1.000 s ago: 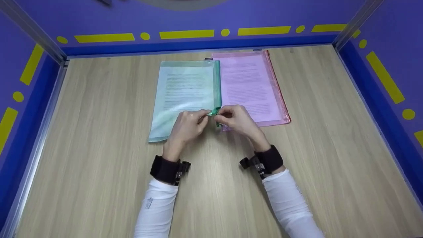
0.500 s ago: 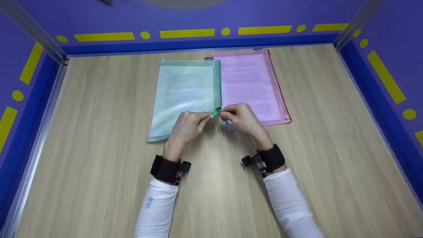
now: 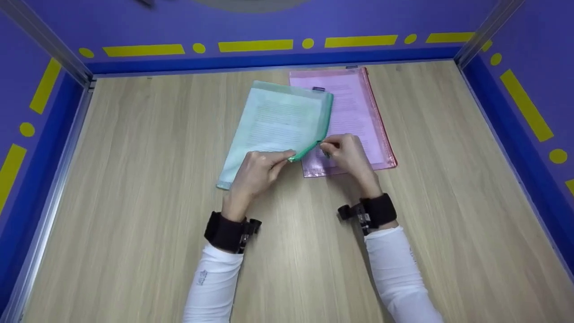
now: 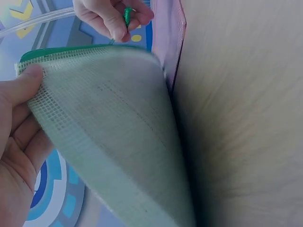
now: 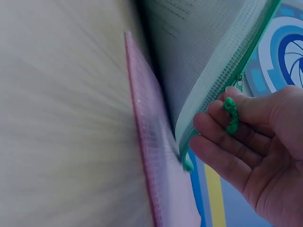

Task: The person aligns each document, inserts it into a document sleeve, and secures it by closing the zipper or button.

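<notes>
A green mesh zip folder (image 3: 282, 121) holds a printed sheet, its near right corner lifted and its zip edge bent. My left hand (image 3: 260, 172) pinches that corner between thumb and fingers, with the thumb (image 4: 31, 80) on the mesh in the left wrist view. My right hand (image 3: 352, 154) pinches the zipper pull (image 5: 240, 82) partway along the green zip. A short knotted green cord (image 5: 230, 113) hangs from the pull across the fingers. Under the green folder's right part lies a pink zip folder (image 3: 365, 134), also with printed paper inside.
The folders lie on a wood-grain table (image 3: 287, 251) toward its back. Purple-blue panels (image 3: 251, 27) with yellow marks stand along the back and both sides. A black wrist camera (image 3: 379, 211) is strapped to each wrist.
My right hand has moved right and away with the zipper pull, along the zip. The green folder has turned and shifted right over the pink one, while the left hand stays nearly still.
</notes>
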### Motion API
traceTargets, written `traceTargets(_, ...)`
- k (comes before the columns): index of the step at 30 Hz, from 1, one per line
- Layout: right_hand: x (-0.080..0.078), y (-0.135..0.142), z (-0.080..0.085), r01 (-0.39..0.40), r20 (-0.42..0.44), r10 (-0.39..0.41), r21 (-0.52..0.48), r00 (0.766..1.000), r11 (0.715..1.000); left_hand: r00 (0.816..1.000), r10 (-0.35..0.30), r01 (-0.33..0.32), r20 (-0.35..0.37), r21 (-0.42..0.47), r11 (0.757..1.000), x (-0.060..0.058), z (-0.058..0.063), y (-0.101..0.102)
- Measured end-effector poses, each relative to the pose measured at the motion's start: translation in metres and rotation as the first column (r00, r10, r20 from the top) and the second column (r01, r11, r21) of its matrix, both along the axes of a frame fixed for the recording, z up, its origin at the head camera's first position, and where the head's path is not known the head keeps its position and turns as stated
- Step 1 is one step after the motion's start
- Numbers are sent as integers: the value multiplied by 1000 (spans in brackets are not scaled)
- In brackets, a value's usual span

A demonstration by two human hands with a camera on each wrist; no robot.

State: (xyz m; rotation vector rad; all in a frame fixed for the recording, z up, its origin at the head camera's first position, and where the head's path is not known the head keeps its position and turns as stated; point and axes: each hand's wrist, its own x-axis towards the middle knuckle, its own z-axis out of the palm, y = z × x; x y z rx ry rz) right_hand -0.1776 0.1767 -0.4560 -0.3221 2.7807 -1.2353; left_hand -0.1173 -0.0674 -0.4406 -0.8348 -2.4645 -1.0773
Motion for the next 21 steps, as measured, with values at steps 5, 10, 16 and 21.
traceTargets(5,-5,10,-2,35,-29,-35,4,999,999,999,9,-11,30,53,999,-1,3,-7)
traceTargets(10,-7,16,-3,59,-48,-58,20,997,998,999,12,-14,38,58,998,-4,3,-14)
traceTargets(16,-9,20,-4,94,-62,-92,38,994,995,996,65,-68,53,62,996,-4,4,-23)
traceTargets(21,-11,20,-3,110,-56,-108,34,993,993,990,112,-115,89,38,993,-4,4,-29)
